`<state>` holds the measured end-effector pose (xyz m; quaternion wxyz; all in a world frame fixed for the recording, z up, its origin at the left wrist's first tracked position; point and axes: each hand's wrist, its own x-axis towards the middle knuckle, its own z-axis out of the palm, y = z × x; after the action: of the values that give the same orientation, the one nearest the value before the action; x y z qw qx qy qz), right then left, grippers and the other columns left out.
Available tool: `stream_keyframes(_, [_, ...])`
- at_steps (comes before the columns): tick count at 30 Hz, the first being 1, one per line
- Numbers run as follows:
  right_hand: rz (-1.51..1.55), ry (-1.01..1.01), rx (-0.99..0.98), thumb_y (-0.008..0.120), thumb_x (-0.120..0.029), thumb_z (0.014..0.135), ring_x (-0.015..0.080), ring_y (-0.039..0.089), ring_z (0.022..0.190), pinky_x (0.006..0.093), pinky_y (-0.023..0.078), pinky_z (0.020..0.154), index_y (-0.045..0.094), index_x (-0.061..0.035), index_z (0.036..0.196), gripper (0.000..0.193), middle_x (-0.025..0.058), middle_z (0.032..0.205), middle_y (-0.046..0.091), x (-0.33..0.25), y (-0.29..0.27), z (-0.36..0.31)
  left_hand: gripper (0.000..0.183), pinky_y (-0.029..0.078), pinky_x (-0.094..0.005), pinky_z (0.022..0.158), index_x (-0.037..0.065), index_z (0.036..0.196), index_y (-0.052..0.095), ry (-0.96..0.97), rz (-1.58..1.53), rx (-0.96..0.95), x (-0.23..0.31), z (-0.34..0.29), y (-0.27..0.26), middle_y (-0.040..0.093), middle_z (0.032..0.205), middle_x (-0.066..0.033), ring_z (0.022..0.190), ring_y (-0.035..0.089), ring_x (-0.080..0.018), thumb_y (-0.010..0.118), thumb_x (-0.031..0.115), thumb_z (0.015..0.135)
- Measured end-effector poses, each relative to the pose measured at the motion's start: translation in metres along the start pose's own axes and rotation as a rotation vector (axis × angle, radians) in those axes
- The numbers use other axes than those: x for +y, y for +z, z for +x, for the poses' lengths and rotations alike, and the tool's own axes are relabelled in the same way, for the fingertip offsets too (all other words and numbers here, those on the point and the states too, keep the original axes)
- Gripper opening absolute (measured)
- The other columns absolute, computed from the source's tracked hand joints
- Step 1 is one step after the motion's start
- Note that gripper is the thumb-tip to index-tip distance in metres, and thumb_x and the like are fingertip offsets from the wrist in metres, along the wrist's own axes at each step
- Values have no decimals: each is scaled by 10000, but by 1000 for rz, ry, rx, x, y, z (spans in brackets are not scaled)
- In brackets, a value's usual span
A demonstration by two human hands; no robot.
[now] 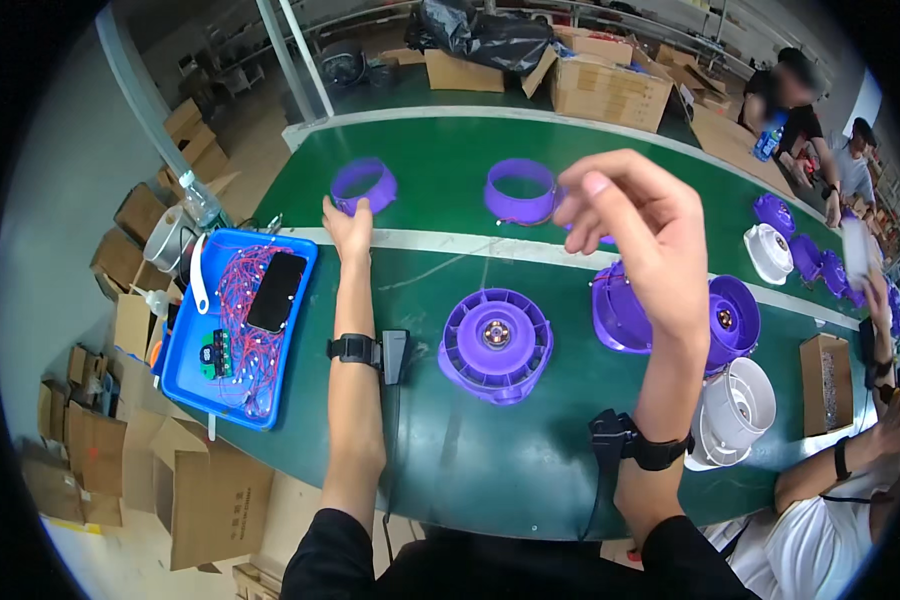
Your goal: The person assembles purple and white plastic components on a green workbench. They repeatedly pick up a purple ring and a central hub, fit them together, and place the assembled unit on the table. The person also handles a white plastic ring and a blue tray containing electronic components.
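My left hand reaches forward with its fingers closed on the near wall of a purple ring, which looks slightly blurred. My right hand is raised above the table, fingers loosely bent and apart, nothing visible in it. Just left of its fingertips another purple ring stands on the table. Between my forearms sits a round purple finned motor housing with a metal hub in its middle. Beneath and beside my right hand are purple housings, partly hidden by it. White housings stand right of my right forearm.
At the left a blue tray holds red wires, a black phone and a green circuit board. A cardboard box stands at the right. Co-workers sit along the right side. Cartons line the far edge.
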<state>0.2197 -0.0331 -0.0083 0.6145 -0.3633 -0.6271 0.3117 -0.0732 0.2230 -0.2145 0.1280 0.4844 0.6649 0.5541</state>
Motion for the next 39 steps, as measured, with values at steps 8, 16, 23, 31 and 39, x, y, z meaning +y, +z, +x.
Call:
stream_keyframes(8, [-29, -60, 27, 561, -105, 953, 71, 573, 567, 206, 454, 527, 665, 29, 953, 169, 67, 678, 646, -5, -8, -3, 412, 497, -226, 578, 115, 1262, 610, 23, 52, -1523, 100, -52, -32, 667, 888, -43, 735, 611, -97, 656, 272, 885])
stream_keyframes(16, [-50, -56, 2, 554, -103, 954, 73, 574, 538, 207, 451, 498, 660, 30, 959, 170, 60, 627, 631, -10, -5, -4, 447, 416, -194, 480, 121, 1270, 601, 99, 265, -1794, 109, -87, -7, 639, 766, 20, 634, 570, -53, 662, 274, 855])
stream_keyframes(23, [-28, -93, 16, 556, -105, 957, 82, 587, 540, 208, 452, 492, 661, 38, 966, 178, 54, 620, 623, -10, -2, -4, 501, 399, -213, 457, 101, 1267, 561, 87, 300, -1820, 117, -83, -30, 650, 735, 23, 628, 587, -59, 700, 297, 828])
stream_keyframes(31, [-73, -155, 35, 566, -111, 958, 81, 581, 538, 208, 440, 498, 663, 36, 979, 177, 58, 609, 618, -10, -7, -6, 354, 393, -257, 435, -26, 1136, 507, 184, 290, -1744, 123, -88, -23, 605, 639, -54, 524, 554, -111, 655, 103, 842])
stream_keyframes(39, [-71, -142, 31, 565, -100, 958, 74, 575, 543, 205, 432, 501, 659, 33, 984, 165, 51, 615, 619, -12, -4, -6, 369, 341, -261, 412, 99, 1230, 413, 198, -169, -1078, 122, -59, -34, 543, 601, -40, 477, 463, -93, 471, 37, 870])
